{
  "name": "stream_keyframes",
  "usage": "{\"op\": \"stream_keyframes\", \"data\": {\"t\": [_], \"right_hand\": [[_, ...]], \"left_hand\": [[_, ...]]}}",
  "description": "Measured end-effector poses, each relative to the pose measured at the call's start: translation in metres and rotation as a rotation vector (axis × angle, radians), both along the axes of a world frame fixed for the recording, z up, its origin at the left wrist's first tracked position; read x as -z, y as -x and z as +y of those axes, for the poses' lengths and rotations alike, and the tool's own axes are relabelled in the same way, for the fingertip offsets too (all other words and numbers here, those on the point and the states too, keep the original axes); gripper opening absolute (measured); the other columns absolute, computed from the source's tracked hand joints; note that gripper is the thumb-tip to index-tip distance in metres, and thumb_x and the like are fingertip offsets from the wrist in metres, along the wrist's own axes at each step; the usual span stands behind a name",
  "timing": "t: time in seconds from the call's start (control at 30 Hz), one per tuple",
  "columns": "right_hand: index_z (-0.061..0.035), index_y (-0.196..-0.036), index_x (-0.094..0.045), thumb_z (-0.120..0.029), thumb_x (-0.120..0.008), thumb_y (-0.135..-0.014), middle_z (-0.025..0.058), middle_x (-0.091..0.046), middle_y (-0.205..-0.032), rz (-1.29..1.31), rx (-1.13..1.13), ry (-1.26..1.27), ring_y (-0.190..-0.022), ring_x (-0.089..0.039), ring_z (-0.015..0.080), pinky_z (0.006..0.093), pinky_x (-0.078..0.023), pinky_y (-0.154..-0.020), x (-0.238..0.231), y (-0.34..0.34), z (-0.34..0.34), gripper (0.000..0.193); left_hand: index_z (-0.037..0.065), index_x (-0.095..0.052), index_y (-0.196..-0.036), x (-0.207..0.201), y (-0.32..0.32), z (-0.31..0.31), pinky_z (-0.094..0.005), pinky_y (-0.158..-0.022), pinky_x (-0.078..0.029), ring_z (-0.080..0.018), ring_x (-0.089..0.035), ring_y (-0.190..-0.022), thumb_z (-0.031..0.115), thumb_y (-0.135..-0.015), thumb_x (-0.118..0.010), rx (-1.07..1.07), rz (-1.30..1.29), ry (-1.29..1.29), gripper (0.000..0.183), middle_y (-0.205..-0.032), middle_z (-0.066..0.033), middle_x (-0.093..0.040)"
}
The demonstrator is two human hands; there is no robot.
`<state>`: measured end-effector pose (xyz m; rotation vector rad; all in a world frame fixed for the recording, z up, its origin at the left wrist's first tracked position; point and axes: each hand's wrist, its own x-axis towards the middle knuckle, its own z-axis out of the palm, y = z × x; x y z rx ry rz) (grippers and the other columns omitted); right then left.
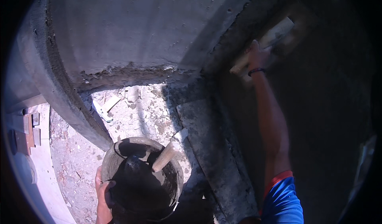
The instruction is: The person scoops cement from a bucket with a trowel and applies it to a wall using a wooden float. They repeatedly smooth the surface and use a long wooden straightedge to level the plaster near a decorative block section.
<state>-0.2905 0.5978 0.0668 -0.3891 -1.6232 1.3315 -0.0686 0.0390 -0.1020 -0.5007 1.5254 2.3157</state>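
Observation:
My left hand (104, 194) grips the side of a round mortar-caked bucket (109, 164) at the lower middle, thumb over its rim. Inside lies dark wet mortar (139, 188), and a tool with a light wooden handle (166, 156) leans there, its lower end in shadow. My right arm reaches up and to the right, where my right hand (258, 57) is closed on a long pale plastering float (280, 31). The float is slightly blurred and lies against the dark wet wall (314, 104). A dark band circles that wrist.
Ahead stands a grey plastered wall (131, 29) with a rough broken lower edge. A curved plastered edge (79, 104) runs down on the left. Rubble and scraps cover the sunlit ground (139, 108). Beside the bucket lies a grey board-like slab (211, 144); tile pieces (30, 134) sit far left.

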Motion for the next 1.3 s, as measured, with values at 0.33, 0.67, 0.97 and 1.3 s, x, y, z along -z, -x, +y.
{"op": "stream_keyframes", "data": {"t": [0.33,0.67,0.97,1.3], "right_hand": [[0.0106,-0.138,-0.024,-0.012,-0.065,-0.082,0.0228,-0.056,-0.115,-0.188,0.092,-0.236,-0.084,-0.064,0.0218,0.0320,-0.052,-0.073,0.078,0.000,-0.028,0.072],[0.0010,-0.122,-0.039,-0.005,-0.062,-0.083,0.0094,-0.055,-0.083,0.017,-0.123,-0.018,-0.063,-0.057,0.0171,0.0320,-0.049,-0.059,-0.007,-0.065,-0.055,0.045],[-0.0008,-0.117,-0.041,-0.003,-0.061,-0.083,0.0082,-0.056,-0.080,-0.028,-0.033,-0.072,-0.059,-0.056,0.0170,0.0334,-0.050,-0.057,-0.043,-0.084,-0.003,0.040],[0.0092,-0.125,-0.037,-0.014,-0.067,-0.083,0.0195,-0.057,-0.108,-0.133,0.086,-0.228,-0.077,-0.064,0.0197,0.0331,-0.053,-0.064,0.041,0.000,0.048,0.056]], "left_hand": [[0.001,-0.051,-0.119,0.013,0.013,-0.001,-0.0278,-0.087,-0.047,-0.0167,-0.059,-0.097,0.015,-0.060,-0.069,0.102,0.130,-0.006,0.064,-0.107,-0.0071,-0.060],[-0.002,-0.048,-0.122,-0.013,0.004,0.012,-0.0316,-0.091,-0.048,-0.0190,-0.060,-0.101,0.012,-0.065,-0.066,0.002,0.106,-0.180,0.061,-0.112,-0.0102,-0.059],[-0.001,-0.047,-0.124,-0.003,0.001,0.008,-0.0306,-0.089,-0.048,-0.0187,-0.060,-0.101,0.011,-0.066,-0.064,-0.054,0.080,-0.103,0.062,-0.114,-0.0112,-0.059],[-0.001,-0.049,-0.122,0.004,0.013,0.004,-0.0289,-0.092,-0.046,-0.0194,-0.059,-0.102,0.012,-0.062,-0.062,0.062,0.107,-0.013,0.063,-0.111,-0.0107,-0.059]]}}
